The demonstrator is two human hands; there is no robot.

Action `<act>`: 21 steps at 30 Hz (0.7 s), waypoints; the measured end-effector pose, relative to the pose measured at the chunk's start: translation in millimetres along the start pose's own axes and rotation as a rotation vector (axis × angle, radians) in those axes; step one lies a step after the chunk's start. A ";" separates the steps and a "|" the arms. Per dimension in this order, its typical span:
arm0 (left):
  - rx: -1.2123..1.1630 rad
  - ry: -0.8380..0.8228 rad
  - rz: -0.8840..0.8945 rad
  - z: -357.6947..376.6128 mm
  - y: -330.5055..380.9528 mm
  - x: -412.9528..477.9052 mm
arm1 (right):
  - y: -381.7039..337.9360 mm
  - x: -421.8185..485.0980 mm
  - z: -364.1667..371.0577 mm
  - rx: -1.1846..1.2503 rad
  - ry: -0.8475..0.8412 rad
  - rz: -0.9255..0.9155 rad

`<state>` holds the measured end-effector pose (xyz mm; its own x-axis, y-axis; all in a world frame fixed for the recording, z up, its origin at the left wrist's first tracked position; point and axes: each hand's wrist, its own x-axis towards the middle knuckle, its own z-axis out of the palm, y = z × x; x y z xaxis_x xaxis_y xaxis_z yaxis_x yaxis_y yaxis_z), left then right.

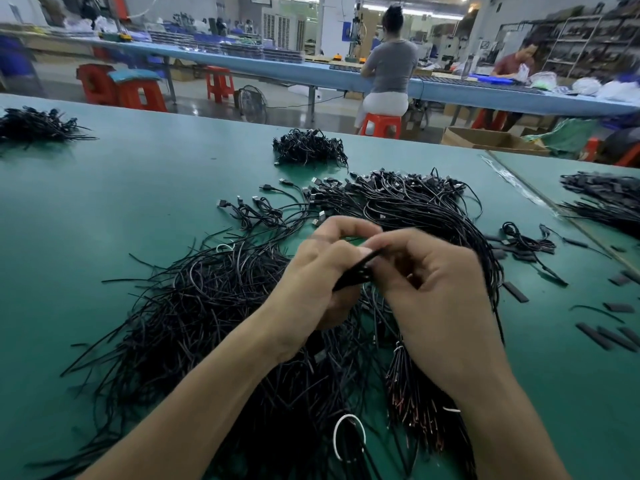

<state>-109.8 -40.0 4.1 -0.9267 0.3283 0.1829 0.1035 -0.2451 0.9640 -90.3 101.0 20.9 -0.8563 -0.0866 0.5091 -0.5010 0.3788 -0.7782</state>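
Cables point(207, 323) are lying heaped under both wrists. Just above, left hand point(311, 268) and right hand point(440, 289) are pinching the sleeve point(358, 270), which is slanting low-left to high-right, with the right fingers gripping its upper end.

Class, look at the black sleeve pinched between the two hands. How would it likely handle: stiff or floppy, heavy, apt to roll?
The sleeve probably keeps its shape: it spans straight between left hand and right hand. Likely light, given the fingertip pinch. Spare sleeves lie flat, so rolling seems unlikely.
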 end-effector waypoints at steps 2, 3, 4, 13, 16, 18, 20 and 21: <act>0.015 0.012 0.032 1.2 0.0 -0.9 | -2.1 -0.7 -1.8 -0.073 -0.097 -0.014; 0.026 0.024 0.047 2.1 0.4 -1.5 | -3.1 -0.6 -4.5 -0.091 -0.116 -0.019; 0.032 0.047 0.050 3.2 1.1 -1.5 | -4.2 -0.5 -7.8 -0.095 -0.138 -0.021; -0.025 0.260 0.057 6.4 1.9 2.0 | -1.7 -2.0 -2.4 -0.022 -0.026 0.095; -0.011 0.297 0.093 6.0 1.3 2.8 | -1.8 -3.3 2.3 -0.080 -0.007 0.107; 0.003 0.318 0.093 7.3 0.6 2.6 | -3.4 -4.8 5.1 -0.151 -0.017 0.091; 0.015 0.359 0.092 8.5 0.0 1.9 | -4.7 -5.6 8.0 -0.234 -0.062 0.082; 0.032 0.385 0.097 8.8 -0.3 2.0 | -5.1 -5.9 9.0 -0.274 -0.093 0.080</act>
<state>-108.5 -31.3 5.9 -0.9791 -0.0627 0.1932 0.2026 -0.2276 0.9525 -83.7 91.3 18.6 -0.9061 -0.1256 0.4041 -0.3894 0.6210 -0.6802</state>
